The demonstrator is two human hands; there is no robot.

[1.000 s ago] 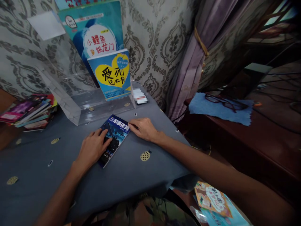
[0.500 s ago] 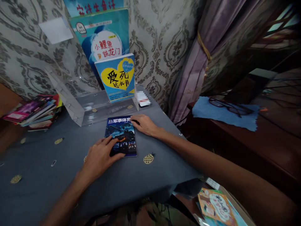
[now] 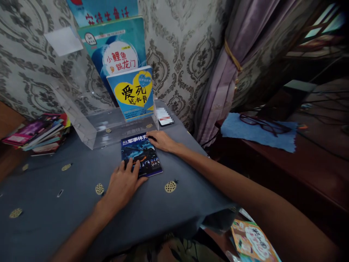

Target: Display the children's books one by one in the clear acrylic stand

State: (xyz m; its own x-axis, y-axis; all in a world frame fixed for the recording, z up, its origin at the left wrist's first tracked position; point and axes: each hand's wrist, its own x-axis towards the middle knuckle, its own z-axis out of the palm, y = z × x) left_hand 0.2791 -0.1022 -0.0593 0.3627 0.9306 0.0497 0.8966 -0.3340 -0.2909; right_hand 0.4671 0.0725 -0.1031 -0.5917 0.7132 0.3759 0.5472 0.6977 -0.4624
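Observation:
A dark blue magazine [image 3: 141,151] with white lettering across its top lies flat on the cloth-covered table. My left hand [image 3: 124,185] rests on its lower left part, fingers spread and stretched out, the thumb along the bottom edge. At the upper right corner, my right hand [image 3: 163,141] has its fingers drawn together on the magazine's edge; their undersides are hidden. Just behind stands a clear acrylic rack [image 3: 94,134]. It holds a blue and yellow book [image 3: 133,94], a teal book [image 3: 122,43] and another blue book [image 3: 109,11], rising in steps.
A pile of booklets [image 3: 46,133] lies at the table's left. Beside the rack is a phone-like object [image 3: 165,117], partly blurred out. Glasses [image 3: 264,123] rest on a blue cloth [image 3: 231,133] to the right. Below the table edge, an orange book [image 3: 253,238] shows.
The magazine has turned slightly counter-clockwise, its lower end swinging right. Both hands stay on it, with the left fingers a little straighter. The whole view has shifted slightly.

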